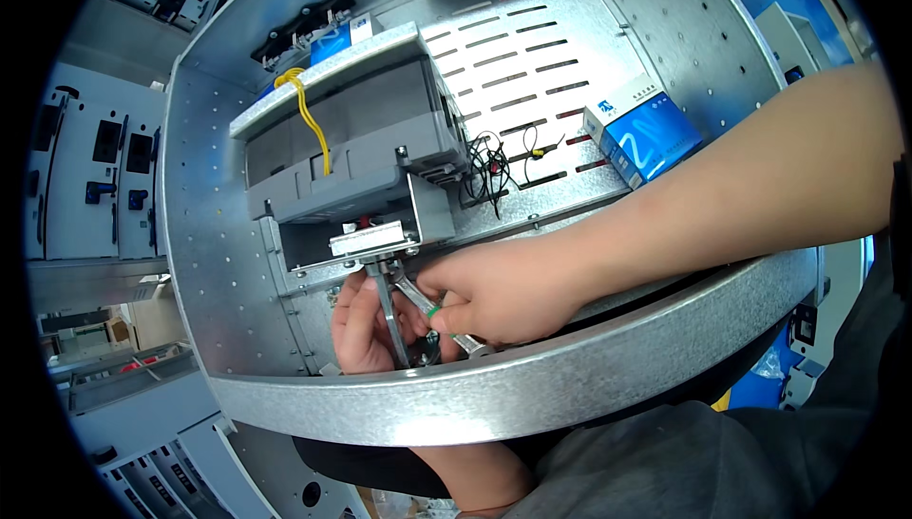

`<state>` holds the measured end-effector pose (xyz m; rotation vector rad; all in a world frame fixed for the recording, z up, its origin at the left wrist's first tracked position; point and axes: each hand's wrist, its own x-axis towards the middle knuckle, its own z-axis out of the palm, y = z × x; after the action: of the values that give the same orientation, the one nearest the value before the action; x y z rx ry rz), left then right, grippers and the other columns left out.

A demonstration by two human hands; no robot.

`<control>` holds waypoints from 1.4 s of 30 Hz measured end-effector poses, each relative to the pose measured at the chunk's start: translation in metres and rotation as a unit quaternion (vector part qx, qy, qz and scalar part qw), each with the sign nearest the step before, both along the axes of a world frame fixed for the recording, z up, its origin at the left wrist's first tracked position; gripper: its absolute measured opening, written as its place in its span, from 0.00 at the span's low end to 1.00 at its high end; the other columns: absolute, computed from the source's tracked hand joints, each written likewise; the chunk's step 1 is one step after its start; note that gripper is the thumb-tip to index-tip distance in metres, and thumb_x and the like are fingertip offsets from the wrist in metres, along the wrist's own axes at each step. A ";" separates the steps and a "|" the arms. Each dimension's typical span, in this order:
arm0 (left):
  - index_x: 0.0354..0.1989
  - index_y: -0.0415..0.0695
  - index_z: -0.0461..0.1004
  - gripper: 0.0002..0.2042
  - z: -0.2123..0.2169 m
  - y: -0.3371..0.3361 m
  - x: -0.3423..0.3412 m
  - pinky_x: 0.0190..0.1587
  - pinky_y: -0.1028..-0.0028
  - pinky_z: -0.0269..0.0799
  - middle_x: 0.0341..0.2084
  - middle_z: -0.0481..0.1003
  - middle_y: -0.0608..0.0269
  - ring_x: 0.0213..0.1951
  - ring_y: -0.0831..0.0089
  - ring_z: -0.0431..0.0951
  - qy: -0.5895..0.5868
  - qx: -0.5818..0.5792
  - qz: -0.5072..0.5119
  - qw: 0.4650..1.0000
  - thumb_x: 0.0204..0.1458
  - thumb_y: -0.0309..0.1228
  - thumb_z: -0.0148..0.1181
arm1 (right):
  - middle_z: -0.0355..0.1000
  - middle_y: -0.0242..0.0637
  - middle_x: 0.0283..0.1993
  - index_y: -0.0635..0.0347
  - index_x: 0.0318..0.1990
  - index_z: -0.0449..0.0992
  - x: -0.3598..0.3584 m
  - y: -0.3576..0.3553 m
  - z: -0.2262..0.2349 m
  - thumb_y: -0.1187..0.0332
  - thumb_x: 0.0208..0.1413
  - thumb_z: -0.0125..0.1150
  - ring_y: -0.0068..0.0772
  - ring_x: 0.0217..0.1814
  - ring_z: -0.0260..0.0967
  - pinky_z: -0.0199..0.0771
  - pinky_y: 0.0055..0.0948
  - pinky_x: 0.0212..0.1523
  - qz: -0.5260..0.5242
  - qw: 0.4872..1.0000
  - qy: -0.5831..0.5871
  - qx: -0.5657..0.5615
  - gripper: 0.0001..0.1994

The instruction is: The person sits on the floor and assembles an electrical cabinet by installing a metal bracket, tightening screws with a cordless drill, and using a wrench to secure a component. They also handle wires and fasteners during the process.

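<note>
My right hand point(518, 291) is closed round a silver open-end wrench point(414, 295) with a green band. The wrench's upper end meets the fitting at the top of a square metal shaft point(389, 315). This shaft slants down from a small metal bracket point(369, 238) on the front of a large grey circuit breaker point(351, 139). Curled just left of and behind the shaft is my left hand point(359, 331), its fingertips close to the fitting; what they grip is hidden. My left forearm point(475, 476) passes below the cabinet's front lip.
A sheet-metal cabinet point(418, 405) surrounds the work, its near rim raised. Right of the breaker are thin black wires point(489, 168) and a blue-and-white box point(646, 134). A yellow cable point(309, 120) hangs over the breaker. Grey cabinet doors point(100, 158) stand at left.
</note>
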<state>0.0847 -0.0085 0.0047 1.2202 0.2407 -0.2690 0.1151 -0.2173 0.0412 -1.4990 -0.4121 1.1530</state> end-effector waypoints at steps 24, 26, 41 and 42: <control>0.58 0.42 0.72 0.17 -0.011 0.019 0.006 0.45 0.73 0.81 0.44 0.81 0.58 0.41 0.72 0.84 0.017 -0.022 -0.064 0.998 0.67 0.37 0.48 | 0.77 0.39 0.41 0.65 0.53 0.75 0.004 0.009 -0.007 0.65 0.70 0.55 0.28 0.38 0.79 0.78 0.31 0.41 -0.008 1.000 0.018 -0.020 0.12; 0.58 0.42 0.72 0.17 -0.012 0.019 0.006 0.42 0.73 0.82 0.44 0.81 0.58 0.40 0.72 0.84 0.019 -0.018 -0.063 0.998 0.67 0.37 0.49 | 0.77 0.39 0.42 0.65 0.53 0.75 0.004 0.007 -0.005 0.65 0.70 0.54 0.29 0.39 0.79 0.79 0.31 0.42 -0.015 0.999 0.028 -0.012 0.13; 0.56 0.40 0.71 0.17 -0.022 0.019 0.009 0.24 0.75 0.76 0.32 0.81 0.57 0.25 0.72 0.80 0.002 -0.102 -0.070 0.992 0.67 0.39 0.49 | 0.78 0.40 0.41 0.64 0.49 0.77 0.013 0.012 -0.004 0.62 0.66 0.53 0.31 0.37 0.78 0.78 0.32 0.41 -0.032 0.996 0.089 -0.002 0.15; 0.56 0.39 0.71 0.18 -0.023 0.020 0.009 0.24 0.75 0.75 0.31 0.80 0.56 0.24 0.71 0.79 0.007 -0.070 -0.062 0.996 0.68 0.39 0.48 | 0.78 0.39 0.40 0.64 0.49 0.78 0.015 0.010 -0.003 0.61 0.66 0.53 0.32 0.36 0.77 0.77 0.33 0.41 -0.005 0.997 0.067 -0.025 0.16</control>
<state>0.0934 0.0113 -0.0182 1.0956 0.1567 -0.3963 0.1299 -0.2077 0.0383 -1.4550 -0.2868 1.2551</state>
